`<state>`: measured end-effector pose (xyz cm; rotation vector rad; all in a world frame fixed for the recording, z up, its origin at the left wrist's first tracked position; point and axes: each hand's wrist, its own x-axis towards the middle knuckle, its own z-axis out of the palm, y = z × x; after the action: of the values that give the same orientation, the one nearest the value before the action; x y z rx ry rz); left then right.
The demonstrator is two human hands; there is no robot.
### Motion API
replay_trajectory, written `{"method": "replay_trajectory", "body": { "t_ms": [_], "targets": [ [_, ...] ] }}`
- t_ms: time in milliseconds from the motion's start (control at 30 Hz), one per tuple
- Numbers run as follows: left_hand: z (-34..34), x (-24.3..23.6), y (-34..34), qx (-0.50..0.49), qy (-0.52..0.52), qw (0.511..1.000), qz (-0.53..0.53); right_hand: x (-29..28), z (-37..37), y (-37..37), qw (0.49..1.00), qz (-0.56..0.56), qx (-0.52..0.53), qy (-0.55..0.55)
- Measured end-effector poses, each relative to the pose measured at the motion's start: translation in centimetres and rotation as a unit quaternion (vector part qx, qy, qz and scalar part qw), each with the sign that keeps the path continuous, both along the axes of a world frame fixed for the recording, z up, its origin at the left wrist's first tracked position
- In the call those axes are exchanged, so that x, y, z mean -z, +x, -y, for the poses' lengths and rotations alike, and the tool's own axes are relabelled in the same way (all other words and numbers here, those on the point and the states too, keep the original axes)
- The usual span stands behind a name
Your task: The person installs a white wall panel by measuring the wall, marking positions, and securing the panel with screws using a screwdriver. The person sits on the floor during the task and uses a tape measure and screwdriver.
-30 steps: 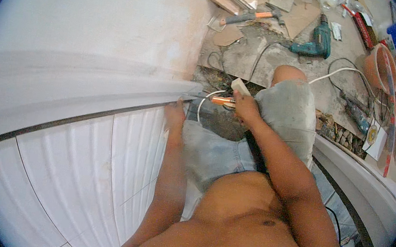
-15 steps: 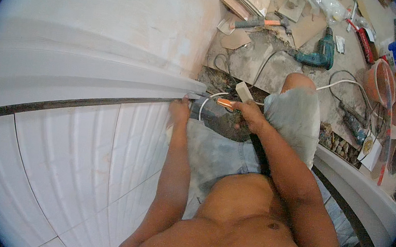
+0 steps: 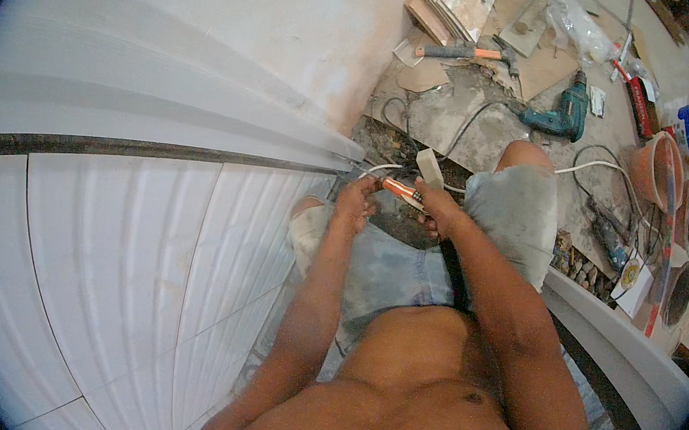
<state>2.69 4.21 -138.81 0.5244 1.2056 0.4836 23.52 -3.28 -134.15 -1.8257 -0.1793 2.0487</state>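
My right hand (image 3: pixel 438 210) is closed round the handle of a screwdriver (image 3: pixel 402 191), orange with white and black stripes. Its thin metal shaft points left, at the end of a white ledge (image 3: pixel 200 137) along the wall. My left hand (image 3: pixel 354 203) has its fingers bent together at the front of the handle, just below the shaft. Whether the fingers also pinch something small is too fine to make out. A pale block-shaped object (image 3: pixel 430 169), perhaps a power strip, lies just beyond my right hand among cables.
White ribbed tiles (image 3: pixel 115 248) cover the wall at the left. On the dusty floor ahead lie a hammer (image 3: pixel 469 52), a green drill (image 3: pixel 562 112), stacked tiles (image 3: pixel 453 7) and a red tube (image 3: pixel 642 104). An orange bucket (image 3: pixel 655 170) stands at the right. A white cable (image 3: pixel 601 165) crosses the floor.
My left hand has come off the ledge's end and moved right to the front of the screwdriver. The screwdriver's tip has drawn slightly back from the ledge. The view has shifted a little.
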Motion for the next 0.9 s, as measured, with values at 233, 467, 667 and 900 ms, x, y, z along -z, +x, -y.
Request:
{"method": "replay_trajectory", "body": {
  "t_ms": [233, 467, 667, 900],
  "targets": [
    [0.7, -2.2, 1.9, -0.042, -0.010, 0.990, 0.134, 2.2, 0.7, -0.1, 0.994, 0.062, 0.047, 0.072],
    [0.7, -1.2, 1.7, -0.051, -0.001, 0.990, 0.132, 1.3, 2.6, -0.8, 0.859, 0.323, 0.063, 0.392],
    [0.2, -0.4, 1.3, -0.047, 0.034, 0.990, 0.125, 2.9, 2.1, 0.0, 0.971, 0.189, 0.016, 0.143],
    [0.4, -0.8, 1.4, -0.033, 0.057, 0.995, 0.081, 3.7, 2.5, 0.0, 0.935, 0.211, 0.001, 0.285]
  ]
}}
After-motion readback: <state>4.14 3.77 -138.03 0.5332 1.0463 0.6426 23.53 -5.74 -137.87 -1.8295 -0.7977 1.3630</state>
